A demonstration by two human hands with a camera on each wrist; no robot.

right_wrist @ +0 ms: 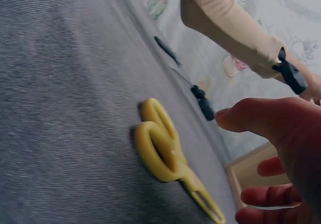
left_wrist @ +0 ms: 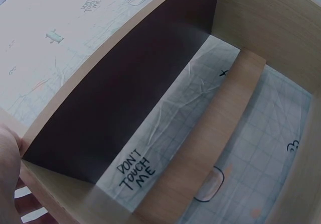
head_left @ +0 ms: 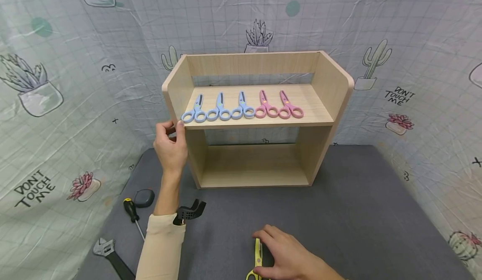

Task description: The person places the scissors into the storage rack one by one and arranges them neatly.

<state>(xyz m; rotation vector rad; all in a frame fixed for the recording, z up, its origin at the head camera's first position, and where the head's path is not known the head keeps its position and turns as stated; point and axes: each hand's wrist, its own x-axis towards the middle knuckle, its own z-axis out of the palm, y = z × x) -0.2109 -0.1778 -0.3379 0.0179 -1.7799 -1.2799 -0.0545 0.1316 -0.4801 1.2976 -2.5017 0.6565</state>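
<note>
A light wooden two-tier shelf (head_left: 335, 79) stands upright on the grey surface. My left hand (head_left: 171, 150) grips the edge of its left side panel near the upper board, thumb at the front. Yellow scissors (right_wrist: 144, 151) lie on the grey cloth. Over them hovers my right hand (head_left: 290, 250), thumb and fingers spread to either side; in the right wrist view a gap shows between the hand and the scissors. Along the upper board lie three blue scissors (head_left: 220, 100) and two pink scissors (head_left: 285, 100), in a row with blades pointing back.
On the left lie a screwdriver (head_left: 130, 209), a dark rounded object (head_left: 144, 198) and an adjustable wrench (head_left: 113, 255). A cactus-print cloth (head_left: 222, 24) hangs behind and at both sides. The grey surface (head_left: 350, 213) extends right of the shelf.
</note>
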